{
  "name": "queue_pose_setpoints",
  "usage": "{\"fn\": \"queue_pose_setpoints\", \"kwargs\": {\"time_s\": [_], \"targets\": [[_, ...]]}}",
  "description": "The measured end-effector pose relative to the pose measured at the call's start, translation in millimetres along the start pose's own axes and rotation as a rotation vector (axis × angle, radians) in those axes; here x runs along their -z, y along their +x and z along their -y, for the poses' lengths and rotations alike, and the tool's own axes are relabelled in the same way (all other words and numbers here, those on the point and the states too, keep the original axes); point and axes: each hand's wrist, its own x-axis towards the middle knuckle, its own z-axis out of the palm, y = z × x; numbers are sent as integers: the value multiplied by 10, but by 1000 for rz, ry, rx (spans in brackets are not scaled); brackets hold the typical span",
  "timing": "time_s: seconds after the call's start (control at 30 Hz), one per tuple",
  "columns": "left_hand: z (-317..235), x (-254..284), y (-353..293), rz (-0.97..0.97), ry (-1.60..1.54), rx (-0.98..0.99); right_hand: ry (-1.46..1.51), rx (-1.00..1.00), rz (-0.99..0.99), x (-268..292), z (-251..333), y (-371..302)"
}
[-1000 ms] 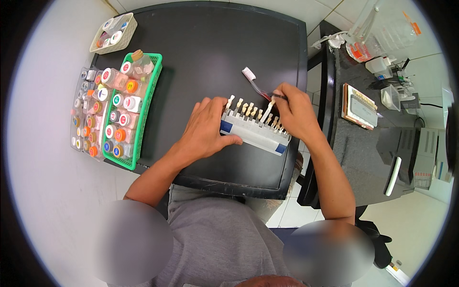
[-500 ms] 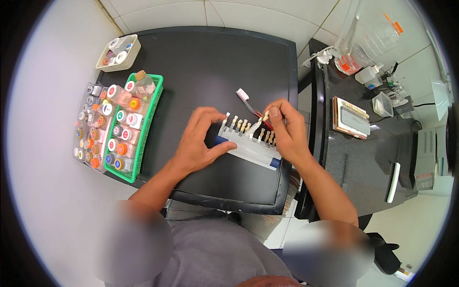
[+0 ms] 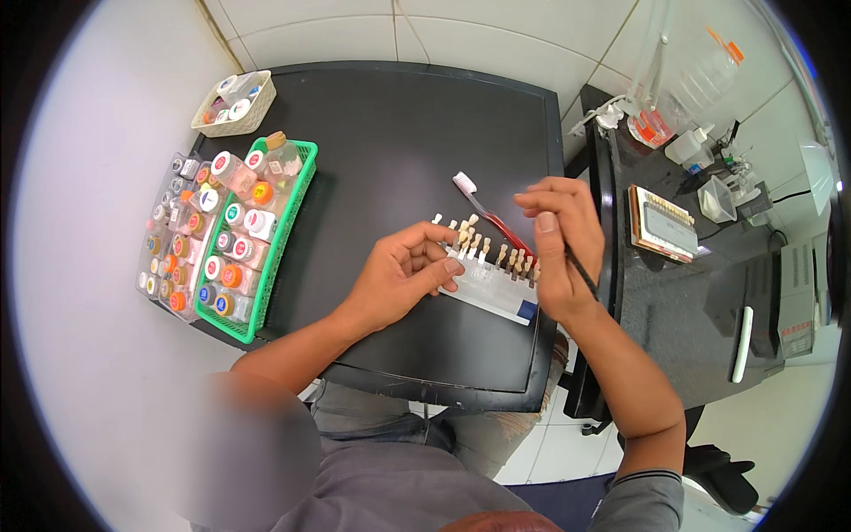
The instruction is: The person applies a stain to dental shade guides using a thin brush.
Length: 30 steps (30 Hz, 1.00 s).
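Note:
A silver-white tooth shade guide [image 3: 487, 290] with a blue end lies on the black table, its several tooth-coloured tabs standing along the far edge. Over its left end is my left hand [image 3: 403, 270], thumb and fingers closed around a shade tab [image 3: 468, 225] that tilts above the row; its grip is partly hidden. My right hand [image 3: 572, 244] is raised beside the guide's right end, fingers curled and thumb up. A thin dark stick [image 3: 582, 272] runs from this hand toward the wrist. Just beyond the guide rests a red toothbrush [image 3: 503, 229] with white bristles.
A green basket [image 3: 285, 239] of capped bottles stands at the left, beside a clear tray [image 3: 152, 266] of jars. A cream basket [image 3: 259, 113] sits at the far left corner. On the right counter is another shade guide [image 3: 667, 227], near a large plastic bottle [image 3: 687, 97].
My right hand has let go of the shade tab and lifted away to the right. My left hand has moved right, from the guide's edge to a tab. The view has shifted slightly.

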Motion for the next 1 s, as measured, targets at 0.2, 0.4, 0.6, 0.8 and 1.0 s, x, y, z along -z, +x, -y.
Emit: {"fn": "queue_pose_setpoints", "kwargs": {"time_s": [0.2, 0.4, 0.6, 0.8, 1.0], "targets": [[34, 98, 10, -12, 1, -31, -154, 85, 111, -27, 22, -28], [37, 91, -37, 52, 113, -151, -201, 191, 269, -96, 157, -1], [96, 97, -52, 86, -17, -128, -229, 279, 323, -106, 111, 6], [64, 33, -17, 22, -211, -88, -240, 278, 292, -118, 101, -22], [123, 94, -13, 125, -303, 33, -194, 252, 241, -155, 139, -58]]}}
